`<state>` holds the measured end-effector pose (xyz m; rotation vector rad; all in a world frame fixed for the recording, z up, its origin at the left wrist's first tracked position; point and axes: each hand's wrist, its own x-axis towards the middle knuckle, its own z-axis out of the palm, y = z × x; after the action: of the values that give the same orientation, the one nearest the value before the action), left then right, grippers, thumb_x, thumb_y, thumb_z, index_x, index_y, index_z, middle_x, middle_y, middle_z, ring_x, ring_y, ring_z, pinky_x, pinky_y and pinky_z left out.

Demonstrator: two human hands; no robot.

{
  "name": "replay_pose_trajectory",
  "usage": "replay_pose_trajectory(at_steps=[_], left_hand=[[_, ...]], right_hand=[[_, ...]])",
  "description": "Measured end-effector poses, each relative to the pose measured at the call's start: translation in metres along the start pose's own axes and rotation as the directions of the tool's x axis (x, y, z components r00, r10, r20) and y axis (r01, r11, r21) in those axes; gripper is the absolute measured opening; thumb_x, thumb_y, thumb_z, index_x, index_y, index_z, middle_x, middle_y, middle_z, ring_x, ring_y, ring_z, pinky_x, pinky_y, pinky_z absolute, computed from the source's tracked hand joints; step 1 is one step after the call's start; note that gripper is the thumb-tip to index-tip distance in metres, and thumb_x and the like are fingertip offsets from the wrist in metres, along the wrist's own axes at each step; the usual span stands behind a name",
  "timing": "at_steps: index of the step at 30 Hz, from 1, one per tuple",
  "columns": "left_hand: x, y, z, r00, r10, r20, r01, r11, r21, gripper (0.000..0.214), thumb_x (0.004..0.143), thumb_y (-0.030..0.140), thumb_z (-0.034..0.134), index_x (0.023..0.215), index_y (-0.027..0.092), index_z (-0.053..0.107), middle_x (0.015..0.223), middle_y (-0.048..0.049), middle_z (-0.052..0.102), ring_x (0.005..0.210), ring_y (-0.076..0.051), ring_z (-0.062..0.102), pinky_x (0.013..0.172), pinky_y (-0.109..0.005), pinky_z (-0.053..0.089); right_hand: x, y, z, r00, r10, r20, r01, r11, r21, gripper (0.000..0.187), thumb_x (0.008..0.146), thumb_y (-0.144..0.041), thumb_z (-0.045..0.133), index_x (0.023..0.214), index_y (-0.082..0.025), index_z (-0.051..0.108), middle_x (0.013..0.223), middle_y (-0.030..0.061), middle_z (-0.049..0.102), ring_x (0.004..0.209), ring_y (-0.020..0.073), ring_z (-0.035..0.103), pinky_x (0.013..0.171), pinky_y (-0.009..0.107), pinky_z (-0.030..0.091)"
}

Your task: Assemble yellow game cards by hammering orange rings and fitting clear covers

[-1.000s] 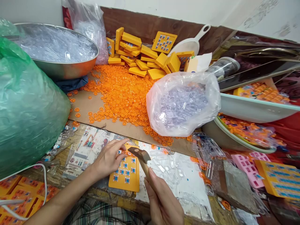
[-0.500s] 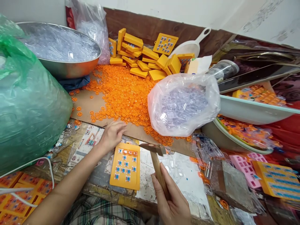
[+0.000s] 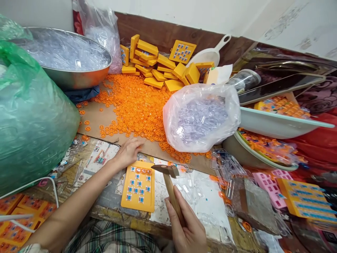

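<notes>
A yellow plastic tray [image 3: 138, 188] with small blue squares and a few orange rings in its slots lies flat at the bench's near edge. My left hand [image 3: 128, 151] rests just beyond the tray's far edge, fingers curled down onto the cardboard beside the orange rings [image 3: 137, 105]; whether it holds a ring is hidden. My right hand [image 3: 187, 228] is wrapped round the wooden handle of a small hammer [image 3: 168, 177], whose metal head hangs over the tray's upper right corner.
A clear bag of transparent pieces [image 3: 201, 117] sits right of the rings. Stacked yellow trays [image 3: 160, 65] and a white scoop [image 3: 210, 52] lie at the back. A steel bowl [image 3: 71, 75] and a green bag [image 3: 28, 116] stand left; basins [image 3: 276, 124] and a metal block [image 3: 256, 205] right.
My left hand left the tray's top row and moved up to the edge of the orange rings. The hammer swung off the tray to its right corner, the head now level.
</notes>
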<state>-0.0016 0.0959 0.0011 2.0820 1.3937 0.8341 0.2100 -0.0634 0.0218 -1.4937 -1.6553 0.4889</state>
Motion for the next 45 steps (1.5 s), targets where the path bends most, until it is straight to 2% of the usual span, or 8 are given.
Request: replay_pose_trajectory(at_steps=[7, 12, 17, 21, 25, 28, 36, 45], left_hand=[[-0.069, 0.014, -0.018, 0.999, 0.041, 0.002, -0.04, 0.992, -0.121, 0.041, 0.088, 0.014, 0.048, 0.129, 0.02, 0.045, 0.098, -0.0058, 0.063, 0.093, -0.019, 0.059, 0.087, -0.036, 0.05], [-0.073, 0.008, -0.006, 0.997, 0.082, 0.002, -0.082, 0.993, -0.082, 0.047, 0.089, 0.013, 0.046, 0.134, 0.019, 0.039, 0.103, -0.0088, 0.062, 0.097, -0.021, 0.057, 0.088, -0.04, 0.05], [-0.077, 0.008, -0.002, 0.999, 0.027, -0.032, -0.032, 0.988, -0.153, 0.049, 0.087, 0.011, 0.047, 0.134, 0.02, 0.04, 0.101, -0.0079, 0.063, 0.095, -0.019, 0.06, 0.089, -0.038, 0.051], [-0.071, 0.003, -0.013, 0.997, -0.048, -0.053, 0.037, 0.981, -0.19, 0.049, 0.083, 0.018, 0.059, 0.131, 0.021, 0.046, 0.101, -0.0053, 0.067, 0.092, -0.018, 0.064, 0.085, -0.035, 0.053], [-0.044, -0.023, -0.037, 0.948, -0.111, -0.299, 0.126, 0.992, 0.03, 0.018, 0.084, 0.022, 0.058, 0.1, 0.02, 0.066, 0.102, -0.006, 0.067, 0.099, -0.022, 0.06, 0.092, -0.038, 0.049], [-0.024, -0.044, -0.05, 0.91, -0.142, -0.39, 0.188, 0.979, 0.083, 0.015, 0.087, 0.017, 0.051, 0.09, 0.018, 0.066, 0.096, -0.0058, 0.065, 0.1, -0.024, 0.057, 0.097, -0.042, 0.044], [-0.012, -0.033, -0.03, 0.969, -0.11, -0.223, 0.124, 0.991, 0.051, 0.01, 0.083, 0.016, 0.056, 0.088, 0.017, 0.065, 0.077, -0.0006, 0.066, 0.07, -0.015, 0.062, 0.069, -0.028, 0.053], [-0.015, -0.005, -0.018, 0.992, -0.021, -0.126, 0.027, 0.999, 0.044, 0.019, 0.084, 0.011, 0.051, 0.094, 0.015, 0.068, 0.088, -0.0065, 0.065, 0.087, -0.02, 0.061, 0.083, -0.035, 0.051]], right_hand=[[0.008, -0.01, 0.013, 0.983, -0.143, 0.119, 0.141, 0.99, 0.028, 0.055, 0.089, -0.009, 0.053, 0.139, -0.027, 0.044, 0.119, 0.0058, 0.066, 0.104, 0.0189, 0.066, 0.081, 0.025, 0.057], [0.02, -0.023, 0.015, 0.948, -0.292, 0.125, 0.287, 0.956, 0.061, 0.064, 0.087, -0.001, 0.05, 0.144, -0.028, 0.037, 0.11, 0.0069, 0.065, 0.096, 0.0161, 0.066, 0.081, 0.026, 0.054], [0.017, -0.021, 0.017, 0.935, -0.15, 0.32, 0.18, 0.981, -0.067, 0.055, 0.091, -0.006, 0.04, 0.141, -0.029, 0.041, 0.096, 0.0048, 0.066, 0.077, 0.0124, 0.066, 0.065, 0.021, 0.055], [0.016, -0.016, 0.016, 0.962, -0.102, 0.254, 0.114, 0.993, -0.036, 0.05, 0.093, -0.011, 0.044, 0.141, -0.027, 0.042, 0.107, 0.0066, 0.067, 0.092, 0.015, 0.067, 0.073, 0.022, 0.056], [0.016, -0.008, 0.009, 0.995, -0.067, 0.074, 0.068, 0.998, -0.004, 0.049, 0.089, -0.015, 0.056, 0.136, -0.026, 0.049, 0.124, 0.0075, 0.064, 0.107, 0.0214, 0.065, 0.086, 0.029, 0.056], [0.013, -0.001, 0.006, 0.999, -0.024, 0.037, 0.024, 1.0, 0.0, 0.049, 0.087, -0.016, 0.058, 0.134, -0.026, 0.052, 0.127, 0.0062, 0.063, 0.109, 0.0231, 0.064, 0.09, 0.032, 0.055], [-0.002, 0.007, 0.006, 1.0, 0.009, 0.014, -0.009, 1.0, 0.011, 0.046, 0.086, -0.017, 0.06, 0.131, -0.023, 0.055, 0.125, 0.0068, 0.064, 0.108, 0.0234, 0.065, 0.088, 0.031, 0.057], [-0.009, 0.002, -0.001, 1.0, 0.022, -0.005, -0.022, 1.0, 0.003, 0.045, 0.086, -0.014, 0.058, 0.13, -0.023, 0.055, 0.126, 0.0067, 0.064, 0.108, 0.024, 0.065, 0.091, 0.034, 0.056]])
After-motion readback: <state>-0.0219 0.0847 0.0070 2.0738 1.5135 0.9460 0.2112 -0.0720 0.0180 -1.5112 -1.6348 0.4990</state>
